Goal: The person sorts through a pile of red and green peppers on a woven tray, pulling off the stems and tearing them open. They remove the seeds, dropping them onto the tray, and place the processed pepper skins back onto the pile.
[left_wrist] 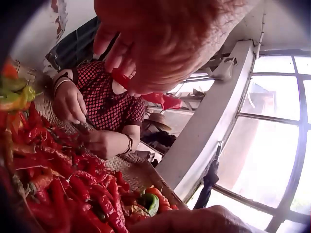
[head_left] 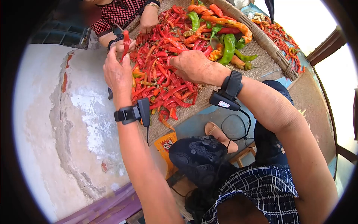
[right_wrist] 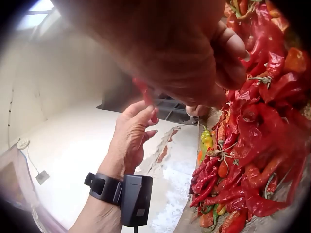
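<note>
My left hand (head_left: 118, 71) pinches a red chili pepper (head_left: 126, 42) upright between thumb and fingers, raised at the left side of the heap. In the left wrist view, this pepper (left_wrist: 163, 100) sticks out past the hand. Bent over the heap of red chili peppers (head_left: 160, 74), my right hand (head_left: 195, 66) has its fingers curled, with the fingertips right at the peppers. In the right wrist view, those fingers (right_wrist: 232, 46) are beside glossy red peppers (right_wrist: 262, 107); I cannot tell whether they grip one. The heap lies on a woven tray (head_left: 266, 50).
Large green peppers (head_left: 228, 48) and orange ones (head_left: 244, 31) lie at the tray's far right. Across the heap sits another person in a dotted top (left_wrist: 104, 97), hands over the peppers. A worn wall (head_left: 41, 112) stands at the left. More red peppers (head_left: 285, 46) lie beyond the tray.
</note>
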A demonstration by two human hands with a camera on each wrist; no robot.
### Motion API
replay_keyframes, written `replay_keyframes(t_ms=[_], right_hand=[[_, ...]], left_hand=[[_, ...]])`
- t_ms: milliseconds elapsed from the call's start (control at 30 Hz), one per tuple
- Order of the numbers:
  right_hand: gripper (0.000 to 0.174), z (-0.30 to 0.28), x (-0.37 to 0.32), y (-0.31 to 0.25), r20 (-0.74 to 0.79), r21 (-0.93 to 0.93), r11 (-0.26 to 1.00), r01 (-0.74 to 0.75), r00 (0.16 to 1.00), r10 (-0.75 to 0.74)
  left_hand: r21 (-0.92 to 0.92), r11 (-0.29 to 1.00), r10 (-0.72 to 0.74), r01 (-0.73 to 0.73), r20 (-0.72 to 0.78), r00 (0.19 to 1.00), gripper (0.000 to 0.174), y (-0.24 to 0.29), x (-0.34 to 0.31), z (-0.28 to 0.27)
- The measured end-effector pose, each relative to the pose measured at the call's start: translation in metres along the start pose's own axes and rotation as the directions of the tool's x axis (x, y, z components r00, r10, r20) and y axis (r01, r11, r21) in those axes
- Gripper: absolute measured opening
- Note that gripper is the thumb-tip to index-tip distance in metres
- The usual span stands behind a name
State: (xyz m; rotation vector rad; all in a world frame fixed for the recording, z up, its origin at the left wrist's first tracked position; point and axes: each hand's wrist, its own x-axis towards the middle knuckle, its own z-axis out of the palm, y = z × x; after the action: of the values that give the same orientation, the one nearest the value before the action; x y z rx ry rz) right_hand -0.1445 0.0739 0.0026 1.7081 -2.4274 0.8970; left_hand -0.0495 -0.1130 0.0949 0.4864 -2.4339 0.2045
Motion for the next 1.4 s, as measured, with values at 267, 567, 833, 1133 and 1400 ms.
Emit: replay_keyframes(t_ms=[267,567,833,1133,1400], right_hand=[[0.025,0.017,-0.005,-0.005,0.144,-0.056,0.998,-0.025,0.989,0.033],[0.016,0.008,-0.005,0.000,0.219,-0.112,0.993,0.034,0.976,-0.009],[0.017,-0.006,-0.009,0.020,0.205,-0.231,0.971,-0.063,0.972,0.111],[0.018,-0.010,-0.009,0.019,0.324,-0.212,0.976,-0.055,0.938,0.124],[0.014,-0.003,-0.013,0.016,0.285,-0.273,0.962,-0.022,0.953,0.103]], left_hand=[[-0.136,0.989,0.041,0.062,0.642,0.766,0.023,0.039,-0.071,0.036],[-0.363,0.855,-0.077,0.371,0.618,0.782,0.013,0.043,-0.081,0.023],[-0.785,0.475,-0.250,0.398,0.313,0.916,0.044,0.015,-0.014,0.008],[-0.123,0.925,-0.294,0.360,0.369,0.881,0.069,-0.082,-0.112,0.000],[-0.012,0.988,-0.139,0.152,0.330,0.934,0.088,-0.043,-0.153,0.011]])
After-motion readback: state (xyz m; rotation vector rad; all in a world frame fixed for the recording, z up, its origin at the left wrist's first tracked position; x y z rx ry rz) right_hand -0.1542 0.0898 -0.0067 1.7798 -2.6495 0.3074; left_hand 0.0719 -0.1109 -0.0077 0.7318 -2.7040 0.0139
